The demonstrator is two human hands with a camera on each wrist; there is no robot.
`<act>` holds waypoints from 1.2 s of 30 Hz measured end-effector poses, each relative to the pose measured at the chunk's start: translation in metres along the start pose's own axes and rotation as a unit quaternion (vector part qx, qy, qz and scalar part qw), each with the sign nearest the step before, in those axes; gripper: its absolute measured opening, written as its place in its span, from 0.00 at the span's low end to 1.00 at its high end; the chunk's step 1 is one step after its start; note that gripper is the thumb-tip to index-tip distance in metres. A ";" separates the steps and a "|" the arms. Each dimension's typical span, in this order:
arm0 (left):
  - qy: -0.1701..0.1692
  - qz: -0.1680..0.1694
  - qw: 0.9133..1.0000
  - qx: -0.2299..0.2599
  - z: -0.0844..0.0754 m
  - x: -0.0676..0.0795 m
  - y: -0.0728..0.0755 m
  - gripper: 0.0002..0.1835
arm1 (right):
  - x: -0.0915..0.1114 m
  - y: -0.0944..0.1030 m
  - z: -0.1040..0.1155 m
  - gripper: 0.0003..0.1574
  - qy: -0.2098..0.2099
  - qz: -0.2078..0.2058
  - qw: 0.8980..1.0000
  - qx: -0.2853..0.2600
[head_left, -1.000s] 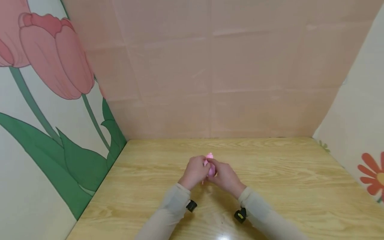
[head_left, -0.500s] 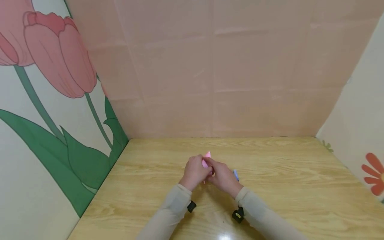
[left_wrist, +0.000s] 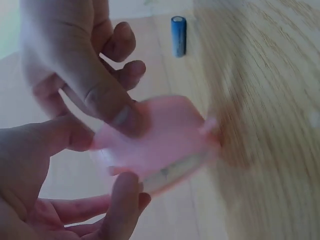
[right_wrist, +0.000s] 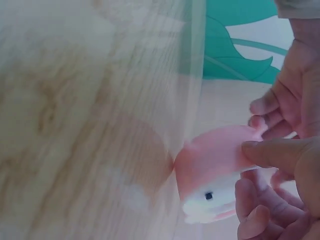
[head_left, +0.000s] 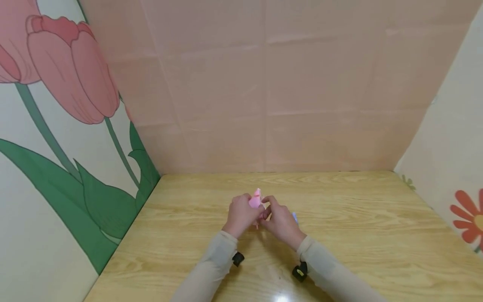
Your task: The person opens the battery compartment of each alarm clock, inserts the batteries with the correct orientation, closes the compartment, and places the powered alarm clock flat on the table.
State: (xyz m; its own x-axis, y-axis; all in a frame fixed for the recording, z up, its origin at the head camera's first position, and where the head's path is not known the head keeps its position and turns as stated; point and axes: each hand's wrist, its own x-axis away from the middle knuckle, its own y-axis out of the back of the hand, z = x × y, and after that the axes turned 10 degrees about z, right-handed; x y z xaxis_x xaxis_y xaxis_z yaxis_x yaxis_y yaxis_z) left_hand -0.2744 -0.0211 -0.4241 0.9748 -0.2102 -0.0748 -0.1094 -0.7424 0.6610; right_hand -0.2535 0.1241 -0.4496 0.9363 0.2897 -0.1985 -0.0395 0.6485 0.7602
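A small pink and white animal toy (head_left: pixel 255 200) is held between both hands, just above the table. The right wrist view shows its white face with a black eye, and a rounded pink back. My left hand (head_left: pixel 241 214) grips it from the left, its fingers partly behind it. From the other side my right hand (head_left: pixel 282 222) pinches it, the thumb lying on the pink surface in the left wrist view. A blue cylindrical battery (left_wrist: pixel 178 37) stands or lies beyond the right hand, which partly covers it in the head view.
The wood-grain table (head_left: pixel 196 201) extends around the hands. Behind it rises a pinkish-beige sheet (head_left: pixel 211 105). A tulip-painted wall (head_left: pixel 71 75) bounds the left, and a wall with an orange flower (head_left: pixel 468 216) the right. Dark wrist cameras (head_left: pixel 300 272) hang beneath the sleeves.
The toy has turned and risen a little, showing more above the fingers. My right fingers have spread and shifted on it. The blue battery has come into view beside the right hand.
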 end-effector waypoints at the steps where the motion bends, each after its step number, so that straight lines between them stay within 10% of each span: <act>1: 0.004 0.002 1.000 0.013 0.002 0.000 0.000 0.17 | 0.000 0.000 0.000 0.31 -0.002 -0.001 1.000 -0.004; 17: 0.082 0.103 0.971 0.198 0.041 -0.005 -0.005 0.17 | -0.003 0.012 -0.018 0.03 0.061 0.059 0.995 0.048; 36: 0.066 0.149 0.964 0.212 0.047 -0.007 -0.011 0.11 | -0.019 0.022 -0.026 0.05 0.095 0.152 0.976 0.122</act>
State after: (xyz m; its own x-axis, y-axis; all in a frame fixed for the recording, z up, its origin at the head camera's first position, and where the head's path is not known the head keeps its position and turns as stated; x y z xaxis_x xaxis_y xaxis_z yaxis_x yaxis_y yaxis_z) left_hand -0.2890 -0.0416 -0.4661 0.9014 -0.3914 0.1849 -0.4297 -0.8608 0.2726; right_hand -0.2815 0.1517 -0.4451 0.8119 0.5828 -0.0330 -0.2003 0.3314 0.9220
